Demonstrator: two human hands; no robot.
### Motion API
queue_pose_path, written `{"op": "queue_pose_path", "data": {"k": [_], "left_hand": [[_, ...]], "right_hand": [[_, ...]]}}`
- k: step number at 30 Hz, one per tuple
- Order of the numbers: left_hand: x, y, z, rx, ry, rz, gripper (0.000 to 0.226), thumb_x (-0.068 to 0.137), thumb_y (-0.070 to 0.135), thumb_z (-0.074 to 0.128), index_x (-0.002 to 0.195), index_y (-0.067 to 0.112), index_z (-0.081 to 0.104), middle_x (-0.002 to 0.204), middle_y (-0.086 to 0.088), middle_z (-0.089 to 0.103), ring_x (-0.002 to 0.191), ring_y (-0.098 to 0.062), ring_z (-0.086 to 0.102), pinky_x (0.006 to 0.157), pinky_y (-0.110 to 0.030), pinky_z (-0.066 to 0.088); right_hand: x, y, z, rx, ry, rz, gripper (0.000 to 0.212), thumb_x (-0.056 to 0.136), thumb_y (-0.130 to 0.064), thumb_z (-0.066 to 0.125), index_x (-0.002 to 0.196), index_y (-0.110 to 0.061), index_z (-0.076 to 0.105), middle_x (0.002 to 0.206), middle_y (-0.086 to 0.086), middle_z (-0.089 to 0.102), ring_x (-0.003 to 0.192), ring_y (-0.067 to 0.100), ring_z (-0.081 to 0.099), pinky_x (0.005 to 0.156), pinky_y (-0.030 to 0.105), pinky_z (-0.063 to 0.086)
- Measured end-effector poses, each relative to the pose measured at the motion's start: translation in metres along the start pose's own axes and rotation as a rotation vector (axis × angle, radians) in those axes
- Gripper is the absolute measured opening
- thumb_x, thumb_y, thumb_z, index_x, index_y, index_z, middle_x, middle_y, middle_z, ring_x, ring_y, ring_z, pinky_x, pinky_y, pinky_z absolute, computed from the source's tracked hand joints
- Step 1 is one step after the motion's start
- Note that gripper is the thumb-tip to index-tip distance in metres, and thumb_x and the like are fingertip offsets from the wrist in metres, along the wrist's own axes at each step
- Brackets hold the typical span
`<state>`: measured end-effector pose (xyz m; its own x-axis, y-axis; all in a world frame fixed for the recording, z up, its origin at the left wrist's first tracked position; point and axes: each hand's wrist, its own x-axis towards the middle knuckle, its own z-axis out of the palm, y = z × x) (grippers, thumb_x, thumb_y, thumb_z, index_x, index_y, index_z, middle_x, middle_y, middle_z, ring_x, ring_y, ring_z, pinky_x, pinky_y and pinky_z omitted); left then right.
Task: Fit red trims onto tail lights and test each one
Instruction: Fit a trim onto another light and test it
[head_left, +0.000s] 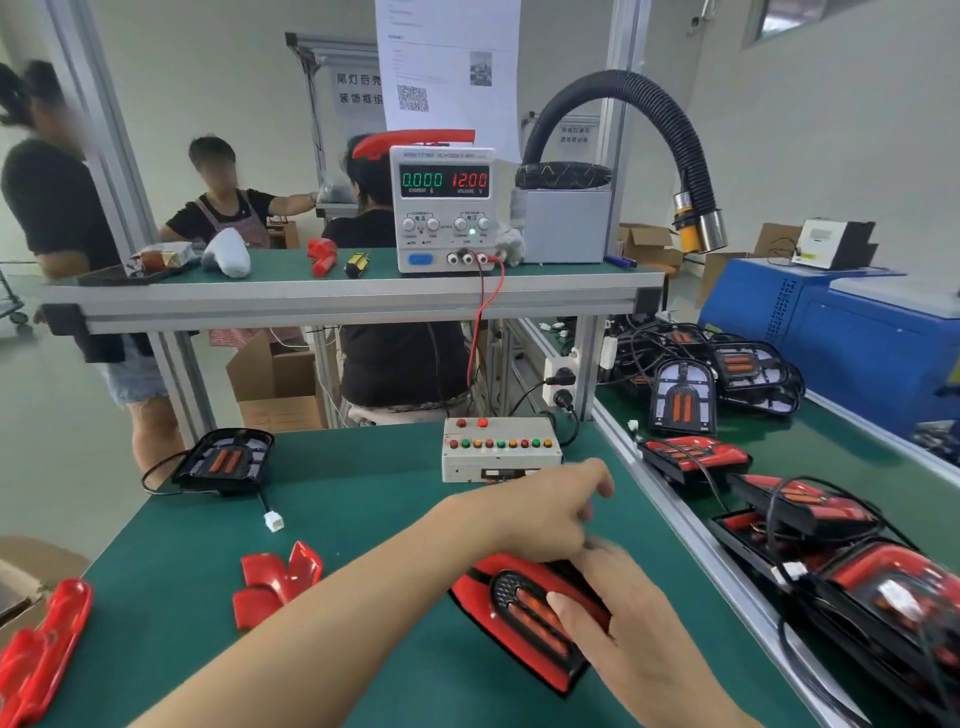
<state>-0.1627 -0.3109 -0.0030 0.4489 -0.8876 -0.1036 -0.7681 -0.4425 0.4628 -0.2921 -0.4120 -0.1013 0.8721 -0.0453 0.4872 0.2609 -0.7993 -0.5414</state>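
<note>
While the left hand (550, 512) reaches, right hand (618, 618) grips tail light (519, 618).

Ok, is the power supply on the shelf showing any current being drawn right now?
No, the power supply reads 0.000 on its green current display, beside 12.00 on its red voltage display.

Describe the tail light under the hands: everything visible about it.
The tail light lies flat on the green mat, near the front edge, already wearing a glossy red trim around a black grille with orange bars. The right hand grips its right side, thumb on the bars; the left hand reaches over its far end.
</note>
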Motion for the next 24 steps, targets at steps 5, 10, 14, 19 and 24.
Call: {"op": "queue_pose_path", "data": {"k": [5,10,14,19,24], "left_hand": [[-0.011,0.024,-0.001,-0.107,0.715,0.415,0.031,0.087,-0.008,0.047,0.110,0.010,0.058,0.098,0.003,0.056,0.091,-0.014,0.056,0.080,-0.025,0.045],[-0.041,0.026,0.023,-0.327,1.234,0.474,0.017,0.093,0.001,0.052,0.100,0.013,0.062,0.094,0.007,0.060,0.089,-0.016,0.061,0.080,-0.020,0.047],[-0.041,0.017,0.060,-0.564,0.956,0.103,0.028,0.096,0.006,0.059,0.089,0.032,0.064,0.087,0.013,0.067,0.077,-0.010,0.063,0.068,-0.021,0.049],[-0.003,0.045,0.100,-0.621,0.434,0.039,0.016,0.099,0.024,0.057,0.093,0.029,0.071,0.087,0.012,0.074,0.083,-0.008,0.068,0.081,-0.036,0.055],[0.056,0.117,0.123,-0.967,0.120,0.064,0.042,0.096,0.059,0.048,0.124,0.031,0.060,0.110,0.009,0.069,0.096,-0.009,0.070,0.090,-0.034,0.059]], "right_hand": [[-0.020,0.000,-0.012,0.137,0.227,0.165,0.036,0.097,-0.036,0.063,0.131,-0.045,0.056,0.115,-0.023,0.068,0.111,0.002,0.065,0.092,0.018,0.049],[-0.029,0.004,-0.060,0.269,0.663,0.428,0.016,0.096,-0.050,0.062,0.111,-0.049,0.067,0.095,-0.031,0.072,0.078,-0.010,0.067,0.063,0.004,0.047],[-0.026,0.027,-0.116,0.396,1.067,0.584,0.024,0.104,-0.034,0.055,0.095,-0.021,0.074,0.073,-0.014,0.074,0.058,0.002,0.061,0.054,0.017,0.050],[-0.033,0.054,-0.168,0.584,1.358,0.800,0.033,0.101,-0.029,0.058,0.072,-0.014,0.057,0.071,0.004,0.052,0.061,0.018,0.047,0.060,0.030,0.042],[-0.029,0.075,-0.184,0.582,1.303,1.031,0.029,0.099,-0.027,0.063,0.075,-0.012,0.055,0.080,0.007,0.062,0.073,0.025,0.061,0.072,0.042,0.054]]}}
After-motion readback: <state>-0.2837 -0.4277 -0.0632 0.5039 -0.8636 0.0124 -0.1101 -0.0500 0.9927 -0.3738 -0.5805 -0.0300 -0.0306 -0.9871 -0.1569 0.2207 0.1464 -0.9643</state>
